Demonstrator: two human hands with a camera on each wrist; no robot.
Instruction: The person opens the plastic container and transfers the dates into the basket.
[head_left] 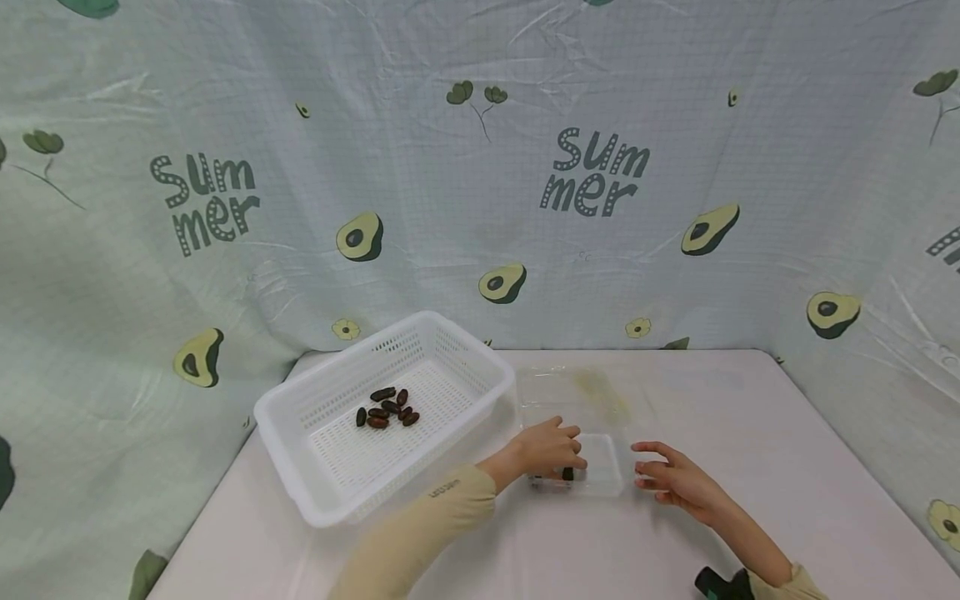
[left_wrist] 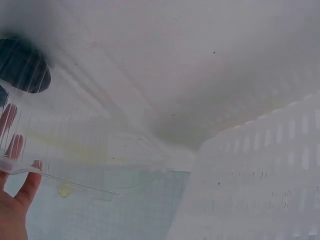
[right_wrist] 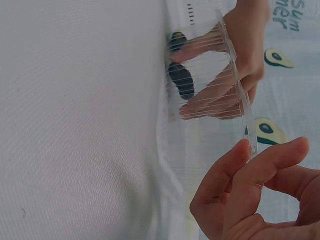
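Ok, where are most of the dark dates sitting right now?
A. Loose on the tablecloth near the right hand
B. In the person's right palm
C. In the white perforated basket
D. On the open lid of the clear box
C: the head view shows a cluster of dark dates on the floor of the white basket, while only one or two remain in the clear plastic box under the left hand.

Head view looks down from afar; both wrist views closely share the clear box (head_left: 577,454).
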